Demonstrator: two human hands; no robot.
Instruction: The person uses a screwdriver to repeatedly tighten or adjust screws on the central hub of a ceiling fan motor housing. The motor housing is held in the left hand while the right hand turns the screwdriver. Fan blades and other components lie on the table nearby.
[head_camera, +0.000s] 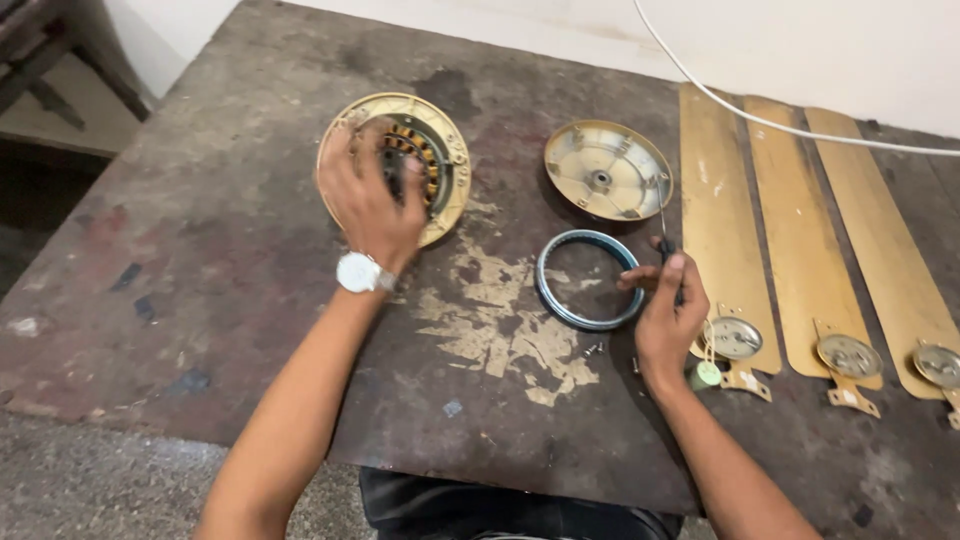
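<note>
The left hand (370, 195) lies spread over the motor housing (395, 165), fingers curled around its near rim, gripping it; copper windings show past the fingertips. A watch (358, 272) sits on that wrist. The right hand (668, 315) is closed around a thin screwdriver (665, 245), whose shaft points away from the person toward the cover (608, 170), a gold dish lying open side up just beyond the hand. A blue-grey ring (588, 280) lies flat on the worktop (230, 250) between the hands, touching the right fingertips. Three gold blades (800, 230) lie side by side right of the right hand, with a white cable (780, 125) across them.
</note>
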